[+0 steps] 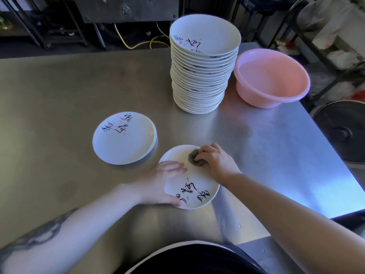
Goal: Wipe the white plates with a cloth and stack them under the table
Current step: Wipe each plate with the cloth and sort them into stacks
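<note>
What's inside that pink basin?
The pink basin looks to hold nothing but possibly clear water; its near wall hides the bottom's front part, so I cannot be sure.

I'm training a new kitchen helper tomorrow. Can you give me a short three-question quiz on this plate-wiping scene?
1. True or false: the right hand presses a grey cloth onto the plate being wiped.
2. Multiple choice: the pink basin stands (A) left of the short stack, (B) right of the tall stack of plates, (C) under the table.
3. Fill in: the left hand steadies the plate at its ____ edge.

Key
1. True.
2. B.
3. Left; the short stack of plates lies apart, on the steel table.
</note>
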Demonstrator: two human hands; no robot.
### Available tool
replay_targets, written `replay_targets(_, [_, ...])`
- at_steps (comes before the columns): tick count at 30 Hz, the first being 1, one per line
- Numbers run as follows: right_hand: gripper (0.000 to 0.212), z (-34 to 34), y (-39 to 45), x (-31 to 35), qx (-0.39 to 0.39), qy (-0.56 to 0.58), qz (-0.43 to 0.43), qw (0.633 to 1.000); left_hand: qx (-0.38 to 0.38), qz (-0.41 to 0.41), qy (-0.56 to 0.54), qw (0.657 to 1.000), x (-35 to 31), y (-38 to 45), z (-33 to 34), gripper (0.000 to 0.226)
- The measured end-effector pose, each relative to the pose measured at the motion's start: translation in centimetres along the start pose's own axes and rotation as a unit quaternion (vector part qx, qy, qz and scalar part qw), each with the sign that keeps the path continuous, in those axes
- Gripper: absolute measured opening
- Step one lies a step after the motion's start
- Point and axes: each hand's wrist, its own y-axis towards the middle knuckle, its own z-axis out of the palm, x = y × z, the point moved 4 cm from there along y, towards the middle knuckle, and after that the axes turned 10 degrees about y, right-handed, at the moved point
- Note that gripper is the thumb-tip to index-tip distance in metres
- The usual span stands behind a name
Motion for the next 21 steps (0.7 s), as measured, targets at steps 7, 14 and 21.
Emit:
replay_targets(7, [0.028, -0.2, 0.5, -0.4, -0.001, 0.013, -0.006, 1.000, -0.004, 0.019, 0.052, 0.998, 0.9, -0.1, 0.8, 0.102])
replay_targets(14, [0.029, 0.1, -2.0, -0.8, -0.012, 0.037, -0.008, 0.999, -0.102, -0.052, -0.025, 0.993, -0.9, -0.9, 2.1, 0.095])
replay_targets(21, [0.035, -0.4, 0.7, -0.3, 0.007, -0.024, -0.056, 0.998, 0.011, 0.043, 0.049, 0.998, 2.6, 0.0, 0.2, 0.098])
